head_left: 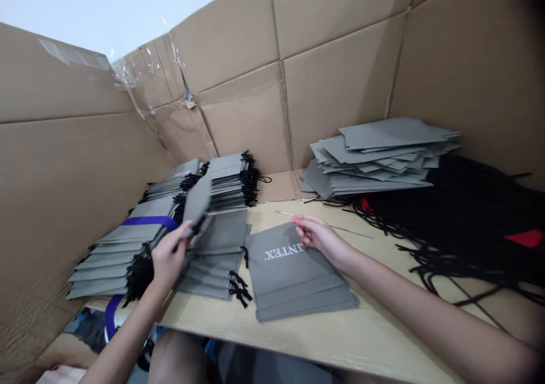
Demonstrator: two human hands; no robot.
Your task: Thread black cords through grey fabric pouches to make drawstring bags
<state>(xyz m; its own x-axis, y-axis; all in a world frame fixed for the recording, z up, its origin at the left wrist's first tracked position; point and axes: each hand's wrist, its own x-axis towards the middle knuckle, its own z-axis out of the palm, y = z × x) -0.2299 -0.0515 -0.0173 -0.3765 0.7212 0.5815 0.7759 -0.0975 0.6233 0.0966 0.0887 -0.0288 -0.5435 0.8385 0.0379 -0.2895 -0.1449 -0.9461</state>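
My left hand [169, 256] is closed on a grey drawstring pouch [196, 201], holding it up above a small pile of finished pouches [215, 259] with black cords. My right hand [317, 237] rests with curled fingers on the top of a short stack of flat grey pouches [293, 276] printed with white letters; whether it pinches anything is unclear. A thin metal rod [336, 228] lies on the board just past that hand.
Tall rows of finished grey pouches [128, 242] fill the left, one bound by a purple band [149, 221]. A heap of plain grey pouches [378, 157] sits at the back right beside a mass of black cords [460, 225]. Cardboard walls [332, 77] enclose the wooden board [340, 333].
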